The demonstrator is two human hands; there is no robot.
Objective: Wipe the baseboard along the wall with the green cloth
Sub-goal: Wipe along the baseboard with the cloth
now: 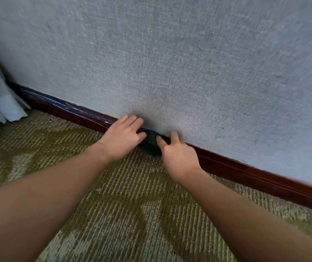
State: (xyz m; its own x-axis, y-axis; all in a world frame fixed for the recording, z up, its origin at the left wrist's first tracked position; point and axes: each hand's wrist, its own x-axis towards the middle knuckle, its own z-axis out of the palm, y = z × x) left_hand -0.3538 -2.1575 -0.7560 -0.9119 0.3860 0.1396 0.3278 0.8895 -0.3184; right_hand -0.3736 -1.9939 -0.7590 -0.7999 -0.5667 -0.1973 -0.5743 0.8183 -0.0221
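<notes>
A dark green cloth (150, 140) is bunched against the dark red wooden baseboard (246, 171) where the wall meets the carpet. My left hand (122, 138) grips the cloth's left side, fingers curled over the baseboard's top edge. My right hand (177, 156) pinches the cloth's right side with thumb and curled fingers, index finger raised along the wall. Most of the cloth is hidden between and under the two hands. The baseboard's left stretch (60, 107) shows pale scuff streaks.
A grey textured wall (170, 63) rises behind the baseboard. Green patterned carpet (113, 214) covers the floor in front. A white curtain (3, 103) hangs down to the floor at the far left, over the baseboard's end.
</notes>
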